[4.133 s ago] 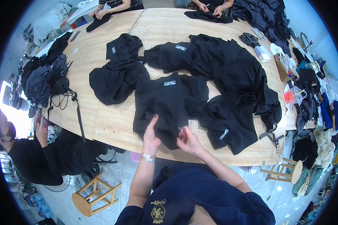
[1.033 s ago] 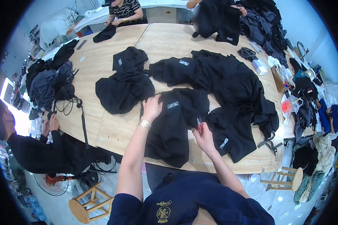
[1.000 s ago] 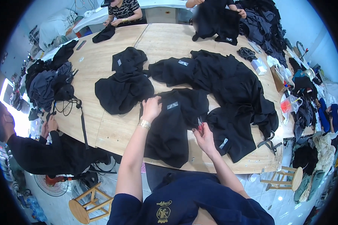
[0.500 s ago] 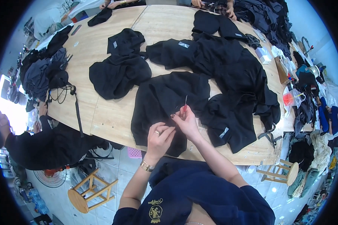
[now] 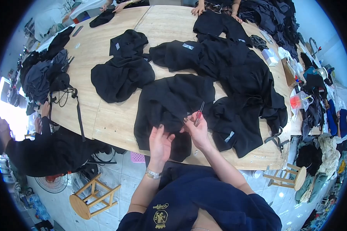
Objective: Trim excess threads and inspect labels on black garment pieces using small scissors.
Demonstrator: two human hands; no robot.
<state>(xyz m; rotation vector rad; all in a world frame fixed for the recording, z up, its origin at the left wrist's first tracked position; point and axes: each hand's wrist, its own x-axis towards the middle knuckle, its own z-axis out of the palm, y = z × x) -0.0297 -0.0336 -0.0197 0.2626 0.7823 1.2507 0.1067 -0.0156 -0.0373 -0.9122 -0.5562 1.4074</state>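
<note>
A black garment [image 5: 173,92] lies spread at the table's near edge, directly in front of me. Over its lower part, my right hand [image 5: 197,133] grips a small pair of thread snips [image 5: 199,115] with red handles, blades pointing up and away. The thumb and fingertips of that hand are close to the cloth; whether they also pinch it I cannot tell. Beside it, my left hand [image 5: 160,144] is at the garment's lower left part, palm turned partly up and fingers apart, with nothing visible in it. More black garments [image 5: 235,65] lie just beyond and to the right.
Two black pieces [image 5: 123,75] lie left on the wooden table [image 5: 86,82]. Dark clothes [image 5: 42,75] are heaped at the far-left edge. A white box [image 5: 271,57] and a plastic cup [image 5: 296,102] stand right. Wooden stools [image 5: 81,206] flank me; other people work around the table.
My left hand has turned its palm up and its fingers have spread. My right hand has shifted slightly right with the snips. Across the table, a person's hands have moved the far black garment.
</note>
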